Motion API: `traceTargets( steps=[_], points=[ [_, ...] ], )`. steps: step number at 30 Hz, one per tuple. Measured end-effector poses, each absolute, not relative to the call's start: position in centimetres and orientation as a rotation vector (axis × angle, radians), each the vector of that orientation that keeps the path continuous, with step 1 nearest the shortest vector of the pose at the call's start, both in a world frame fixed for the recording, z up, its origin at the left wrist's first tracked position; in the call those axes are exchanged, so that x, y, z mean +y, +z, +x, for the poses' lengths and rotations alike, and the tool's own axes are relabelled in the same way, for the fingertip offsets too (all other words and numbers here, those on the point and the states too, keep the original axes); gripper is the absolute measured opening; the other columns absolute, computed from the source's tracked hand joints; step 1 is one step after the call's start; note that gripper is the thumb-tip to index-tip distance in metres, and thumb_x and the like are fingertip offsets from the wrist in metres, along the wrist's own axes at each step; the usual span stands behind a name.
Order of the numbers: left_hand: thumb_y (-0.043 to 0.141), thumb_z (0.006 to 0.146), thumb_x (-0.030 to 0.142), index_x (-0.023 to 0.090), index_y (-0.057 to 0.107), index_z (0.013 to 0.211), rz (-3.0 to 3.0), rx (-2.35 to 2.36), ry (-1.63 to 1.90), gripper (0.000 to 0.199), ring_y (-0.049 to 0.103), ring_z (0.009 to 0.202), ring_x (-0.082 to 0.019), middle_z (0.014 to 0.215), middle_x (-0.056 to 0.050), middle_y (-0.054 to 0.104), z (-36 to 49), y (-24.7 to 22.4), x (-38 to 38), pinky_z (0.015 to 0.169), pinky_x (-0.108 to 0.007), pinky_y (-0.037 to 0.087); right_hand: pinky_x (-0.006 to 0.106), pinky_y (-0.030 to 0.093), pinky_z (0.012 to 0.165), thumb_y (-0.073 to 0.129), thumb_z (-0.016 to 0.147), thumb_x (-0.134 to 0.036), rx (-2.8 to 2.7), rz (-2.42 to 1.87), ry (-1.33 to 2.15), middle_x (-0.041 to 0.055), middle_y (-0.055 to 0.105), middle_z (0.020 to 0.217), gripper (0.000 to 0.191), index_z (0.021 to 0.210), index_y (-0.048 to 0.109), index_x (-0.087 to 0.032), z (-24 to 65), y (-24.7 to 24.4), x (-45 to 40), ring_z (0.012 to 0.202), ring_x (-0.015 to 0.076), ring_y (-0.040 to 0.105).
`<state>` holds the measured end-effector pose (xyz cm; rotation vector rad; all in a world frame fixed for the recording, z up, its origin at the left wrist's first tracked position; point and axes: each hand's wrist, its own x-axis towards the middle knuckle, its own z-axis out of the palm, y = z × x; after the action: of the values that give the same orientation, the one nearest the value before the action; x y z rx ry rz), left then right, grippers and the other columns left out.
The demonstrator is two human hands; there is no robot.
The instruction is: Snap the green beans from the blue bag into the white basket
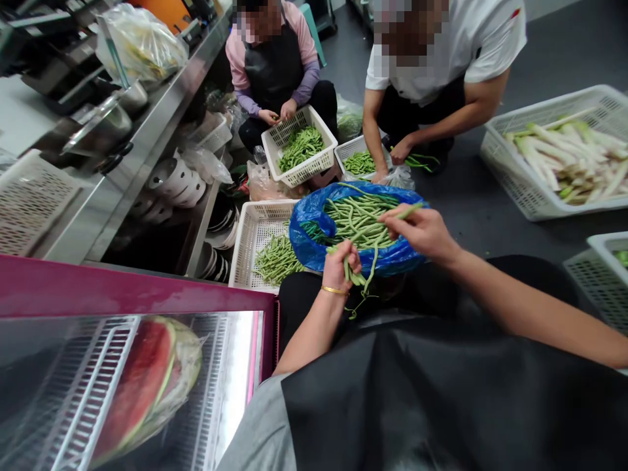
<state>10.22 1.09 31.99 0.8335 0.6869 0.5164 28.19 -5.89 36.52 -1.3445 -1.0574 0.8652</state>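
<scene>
My left hand [342,263], with a gold bracelet at the wrist, is closed round a few green beans whose ends stick out below the fist. A thin curly tendril hangs beside it. To its right my right hand [417,230] pinches green beans [408,210] between thumb and fingers. Both hands are over the near side of a blue plastic bag [309,245] full of long green beans [360,212]. Left of the bag, a white basket [245,252] holds shorter bean pieces [277,260].
Two people crouch across from me, with white baskets of beans [300,145] by their hands. A crate [530,190] of pale stalks stands at right. A steel counter [142,154] and a glass-topped case [235,373] with cut watermelon [142,379] lie left.
</scene>
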Motion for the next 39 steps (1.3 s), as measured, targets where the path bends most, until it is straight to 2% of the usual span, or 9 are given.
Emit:
traceTargets(
  steps=[4,7,10,13,21,26,30,36,39],
  points=[
    [0.065,0.079,0.051,0.017,0.048,0.064,0.593,0.762,0.855,0.04,0.031,0.04,-0.005,0.046,0.007,0.033,10.5,34.6,3.7,0.04,-0.019,0.029,0.032,0.054,0.06,0.067,0.079,-0.048,-0.852,-1.257,0.811,0.003,0.065,0.068,0.029,0.087,0.071,-0.02,24.6,35.0,-8.0,0.059,0.0165,0.062],
    [0.069,0.076,0.049,0.018,0.046,0.07,0.647,0.867,0.992,0.039,0.042,0.044,-0.005,0.051,0.006,0.045,10.7,35.7,5.1,0.046,-0.018,0.037,0.031,0.056,0.057,0.068,0.077,-0.051,-0.759,-1.195,1.009,0.003,0.066,0.069,0.034,0.086,0.07,-0.018,23.5,33.9,-7.8,0.057,0.0162,0.064],
    [0.08,0.063,0.045,0.017,0.049,0.076,0.916,0.818,0.684,0.043,0.055,0.051,-0.009,0.061,0.003,0.059,10.9,35.2,4.2,0.05,-0.022,0.044,0.028,0.053,0.049,0.072,0.072,-0.052,-0.815,-1.218,1.173,0.0017,0.065,0.064,0.037,0.083,0.067,-0.017,24.1,33.2,-6.6,0.051,0.0146,0.061],
    [0.083,0.057,0.041,0.017,0.048,0.077,1.042,0.731,0.377,0.046,0.057,0.047,-0.012,0.059,0.002,0.06,11.0,34.4,2.7,0.047,-0.023,0.044,0.024,0.048,0.044,0.073,0.071,-0.046,-0.963,-1.317,1.096,-0.001,0.063,0.061,0.031,0.079,0.063,-0.017,25.3,32.7,-5.7,0.046,0.0115,0.056],
    [0.078,0.061,0.029,0.017,0.046,0.078,0.989,0.638,0.375,0.038,0.056,0.047,-0.01,0.063,-0.002,0.065,10.1,33.7,1.9,0.047,-0.021,0.042,0.023,0.044,0.045,0.066,0.076,-0.042,-0.993,-1.259,1.06,-0.0043,0.059,0.06,0.028,0.09,0.057,-0.019,27.6,33.5,-5.7,0.045,0.0101,0.052],
    [0.078,0.059,0.024,0.018,0.046,0.078,0.855,0.776,0.496,0.038,0.056,0.046,-0.011,0.061,0.001,0.062,10.8,32.3,0.9,0.048,-0.022,0.044,0.027,0.047,0.057,0.055,0.086,-0.037,-1.427,-1.465,0.611,0.0027,0.064,0.068,0.02,0.085,0.062,-0.019,25.4,33.8,-7.9,0.059,0.0147,0.059],
    [0.073,0.064,0.015,0.017,0.043,0.073,0.607,0.928,0.664,0.031,0.058,0.051,-0.011,0.059,0.003,0.057,11.9,31.8,0.4,0.054,-0.024,0.047,0.03,0.048,0.067,0.047,0.09,-0.029,-1.634,-1.496,0.269,0.0084,0.069,0.082,0.021,0.093,0.065,-0.019,23.8,32.7,-8.8,0.072,0.0187,0.063],
    [0.071,0.063,0.008,0.017,0.045,0.072,0.603,0.922,0.734,0.028,0.057,0.053,-0.01,0.06,0.004,0.056,12.2,32.0,0.8,0.059,-0.025,0.046,0.03,0.045,0.062,0.043,0.091,-0.025,-1.818,-1.498,0.14,0.0083,0.065,0.073,0.024,0.097,0.064,-0.016,23.1,31.6,-8.8,0.067,0.0185,0.059],
    [0.072,0.064,0.009,0.016,0.045,0.069,0.654,0.963,0.717,0.029,0.056,0.055,-0.009,0.06,0.004,0.055,11.9,31.3,0.5,0.059,-0.023,0.045,0.032,0.044,0.062,0.039,0.091,-0.026,-1.921,-1.52,0.236,0.0108,0.064,0.075,0.027,0.092,0.064,-0.016,22.9,32.0,-8.7,0.069,0.0202,0.058]
  ],
)
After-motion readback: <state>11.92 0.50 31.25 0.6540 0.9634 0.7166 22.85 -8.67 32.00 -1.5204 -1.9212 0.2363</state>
